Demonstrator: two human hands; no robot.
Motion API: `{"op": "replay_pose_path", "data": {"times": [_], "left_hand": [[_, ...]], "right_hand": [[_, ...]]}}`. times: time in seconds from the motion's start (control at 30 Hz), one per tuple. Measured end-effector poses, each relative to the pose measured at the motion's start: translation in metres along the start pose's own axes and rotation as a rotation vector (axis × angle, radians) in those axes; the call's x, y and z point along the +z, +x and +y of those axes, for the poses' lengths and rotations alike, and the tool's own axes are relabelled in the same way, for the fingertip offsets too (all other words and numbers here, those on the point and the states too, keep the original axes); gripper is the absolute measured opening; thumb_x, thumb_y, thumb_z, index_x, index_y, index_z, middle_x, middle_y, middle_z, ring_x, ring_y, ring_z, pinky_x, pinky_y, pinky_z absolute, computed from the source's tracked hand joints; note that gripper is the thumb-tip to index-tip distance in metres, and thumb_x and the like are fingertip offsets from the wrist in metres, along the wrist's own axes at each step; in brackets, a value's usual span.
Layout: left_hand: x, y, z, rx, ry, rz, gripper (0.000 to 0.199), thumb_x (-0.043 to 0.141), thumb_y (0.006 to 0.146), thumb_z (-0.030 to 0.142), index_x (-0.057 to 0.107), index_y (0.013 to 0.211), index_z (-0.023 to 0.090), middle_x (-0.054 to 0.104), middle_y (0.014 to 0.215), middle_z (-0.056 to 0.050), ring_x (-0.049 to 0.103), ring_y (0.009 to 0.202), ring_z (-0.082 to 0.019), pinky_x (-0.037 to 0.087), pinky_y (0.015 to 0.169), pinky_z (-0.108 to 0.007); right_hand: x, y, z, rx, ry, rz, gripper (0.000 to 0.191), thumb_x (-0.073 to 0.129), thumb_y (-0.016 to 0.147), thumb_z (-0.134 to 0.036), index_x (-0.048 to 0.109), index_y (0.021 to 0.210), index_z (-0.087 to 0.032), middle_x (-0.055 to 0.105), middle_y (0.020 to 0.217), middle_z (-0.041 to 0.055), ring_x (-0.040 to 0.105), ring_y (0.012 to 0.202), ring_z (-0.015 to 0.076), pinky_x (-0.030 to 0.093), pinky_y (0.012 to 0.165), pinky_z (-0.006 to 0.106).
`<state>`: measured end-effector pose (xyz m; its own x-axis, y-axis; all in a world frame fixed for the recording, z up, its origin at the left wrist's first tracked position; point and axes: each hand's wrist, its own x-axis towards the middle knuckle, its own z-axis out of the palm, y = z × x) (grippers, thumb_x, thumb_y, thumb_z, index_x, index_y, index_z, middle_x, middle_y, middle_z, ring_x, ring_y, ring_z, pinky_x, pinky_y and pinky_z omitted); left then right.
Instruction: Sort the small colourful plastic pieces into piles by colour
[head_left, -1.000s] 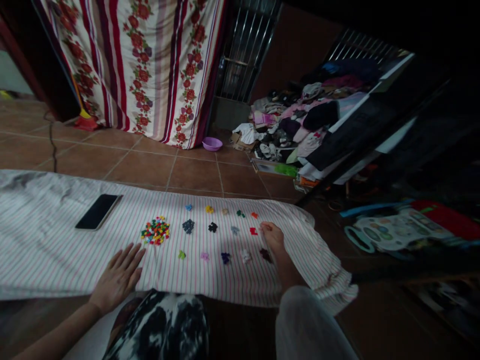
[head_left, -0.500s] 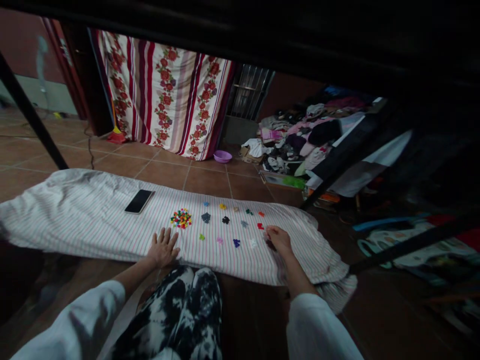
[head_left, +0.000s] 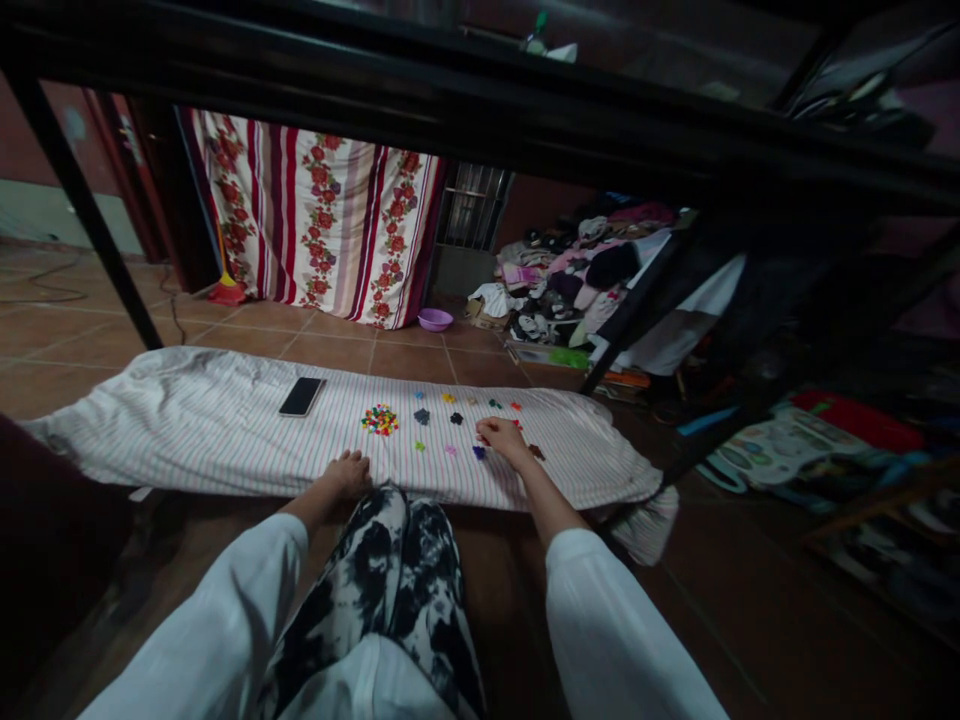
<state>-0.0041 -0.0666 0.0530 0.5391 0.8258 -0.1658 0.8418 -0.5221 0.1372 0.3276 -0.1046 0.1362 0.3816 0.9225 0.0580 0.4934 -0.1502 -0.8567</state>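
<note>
My left hand (head_left: 349, 472) rests at the near edge of the striped cloth (head_left: 225, 440), its fingers bent and whatever lies under them hidden. With fingers closed, my right hand (head_left: 502, 438) is over the small piles, just above the dark blue pile (head_left: 478, 453); what it pinches, if anything, is too small to see. A mixed multicoloured pile (head_left: 380, 420) lies left of the sorted ones. Around are a grey-blue pile (head_left: 421, 417), a black pile (head_left: 456, 418), a green pile (head_left: 420, 446), a pink pile (head_left: 451, 450) and a brown pile (head_left: 536, 452).
A phone (head_left: 302, 396) lies on the cloth left of the piles. Dark metal posts and a beam (head_left: 375, 110) frame the view. Beyond are a floral curtain (head_left: 322, 220), a purple basin (head_left: 435, 319) and heaped clothes (head_left: 577, 265).
My right hand has moved left from beside the red pile, and the brown pile now shows. My left hand's spread fingers have bent at the cloth's edge. The view has shifted.
</note>
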Motion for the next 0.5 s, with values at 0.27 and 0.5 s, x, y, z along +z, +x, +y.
{"op": "replay_pose_path", "data": {"times": [0.27,0.5], "left_hand": [[0.0,-0.006,-0.007,0.008,-0.024,0.016,0.038,0.046,0.085,0.032,0.06,0.117,0.018,0.057,0.127,-0.016,0.052,0.121,-0.028,0.046,0.095,-0.042],[-0.001,0.023,-0.012,-0.035,-0.063,0.171,0.036,0.037,0.089,0.024,0.065,0.109,0.014,0.063,0.121,-0.017,0.061,0.11,-0.024,0.049,0.093,-0.038]], "right_hand": [[0.058,-0.007,-0.01,-0.07,-0.089,-0.135,0.014,0.059,0.074,-0.011,0.072,0.075,-0.016,0.067,0.06,-0.0001,0.061,0.055,0.0107,0.045,0.056,0.018],[0.123,0.016,-0.025,-0.069,-0.123,-0.251,0.018,0.059,0.075,-0.008,0.075,0.081,-0.014,0.066,0.058,0.0003,0.06,0.054,0.01,0.044,0.055,0.018]]}}
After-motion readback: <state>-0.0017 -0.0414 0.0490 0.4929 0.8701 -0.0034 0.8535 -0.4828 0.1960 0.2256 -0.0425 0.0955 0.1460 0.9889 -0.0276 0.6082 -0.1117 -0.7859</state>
